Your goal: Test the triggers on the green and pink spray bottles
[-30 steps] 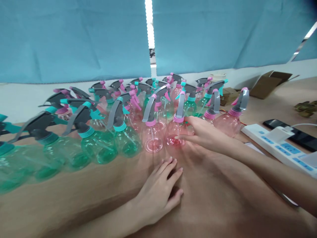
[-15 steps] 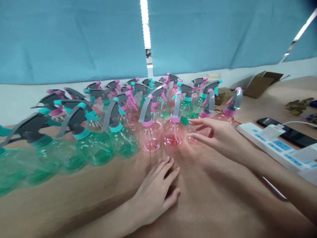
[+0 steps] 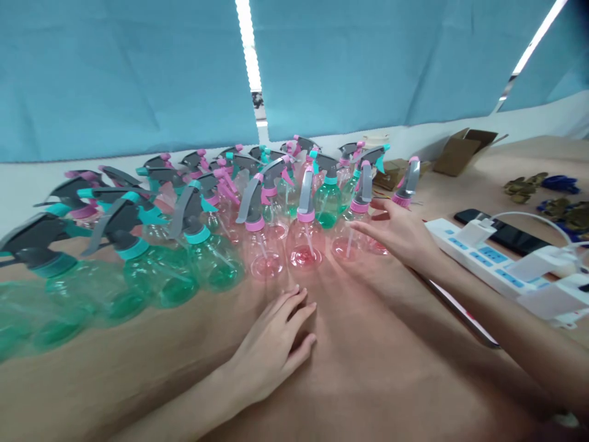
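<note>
My right hand (image 3: 399,236) had its grip released, fingers spread and reaching among the pink spray bottles; its fingertips lay against the pink bottle (image 3: 352,236) at the right end of the front row, with nothing clasped. Behind the hand, partly hidden by it, stood another pink bottle (image 3: 407,184) with a grey trigger. My left hand (image 3: 276,344) rested flat on the desk (image 3: 368,380), palm down and fingers loose, holding nothing, just in front of the front row. Nearest its fingertips stood two more pink bottles (image 3: 304,242), upright and side by side. To the left of those, green bottles (image 3: 207,258) ran toward the left edge of the desk, blurring as they went. Further rows of pink and green bottles crowded toward the far edge under the blue curtain (image 3: 138,67). Near the right edge lay a white power strip (image 3: 483,264) with plugs in it and a dark phone (image 3: 501,228) beside it. A cardboard box (image 3: 464,150) sat toward the far right corner.
</note>
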A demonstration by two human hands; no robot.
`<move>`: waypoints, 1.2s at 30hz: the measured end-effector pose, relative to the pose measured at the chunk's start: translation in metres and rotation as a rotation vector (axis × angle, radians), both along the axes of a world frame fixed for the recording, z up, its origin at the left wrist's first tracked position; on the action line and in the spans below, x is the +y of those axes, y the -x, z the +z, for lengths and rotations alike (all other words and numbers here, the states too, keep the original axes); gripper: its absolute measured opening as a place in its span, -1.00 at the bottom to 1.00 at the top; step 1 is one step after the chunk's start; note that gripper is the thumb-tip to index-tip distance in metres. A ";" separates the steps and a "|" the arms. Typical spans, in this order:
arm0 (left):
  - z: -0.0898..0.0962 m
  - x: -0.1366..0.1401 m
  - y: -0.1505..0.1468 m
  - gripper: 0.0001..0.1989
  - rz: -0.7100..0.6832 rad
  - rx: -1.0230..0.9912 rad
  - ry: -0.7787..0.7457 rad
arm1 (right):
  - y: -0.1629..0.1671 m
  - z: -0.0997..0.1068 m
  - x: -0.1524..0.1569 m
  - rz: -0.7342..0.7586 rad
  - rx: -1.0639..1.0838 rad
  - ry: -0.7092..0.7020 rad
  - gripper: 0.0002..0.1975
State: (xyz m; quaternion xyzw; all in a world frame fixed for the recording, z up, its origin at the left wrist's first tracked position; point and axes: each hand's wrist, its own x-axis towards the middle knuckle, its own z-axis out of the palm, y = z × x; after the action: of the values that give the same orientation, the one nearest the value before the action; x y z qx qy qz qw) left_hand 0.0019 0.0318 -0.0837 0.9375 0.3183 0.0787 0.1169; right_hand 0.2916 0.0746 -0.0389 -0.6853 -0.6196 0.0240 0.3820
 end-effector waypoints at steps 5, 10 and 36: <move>-0.004 0.000 0.001 -0.61 0.003 -0.051 -0.024 | 0.004 0.000 0.015 0.016 -0.046 0.051 -0.53; -0.004 0.004 0.001 -0.65 0.010 -0.116 0.004 | 0.003 -0.003 0.019 0.033 -0.072 0.072 -0.58; 0.078 -0.015 -0.038 -0.24 0.117 -0.681 0.380 | 0.083 0.011 -0.118 0.483 -0.047 0.185 -0.67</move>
State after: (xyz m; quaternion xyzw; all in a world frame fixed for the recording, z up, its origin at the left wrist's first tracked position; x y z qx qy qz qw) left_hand 0.0399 0.0163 -0.0053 0.7997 0.3231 0.3313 0.3827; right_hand 0.2089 -0.0431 -0.0280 -0.5498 -0.7692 0.1552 0.2864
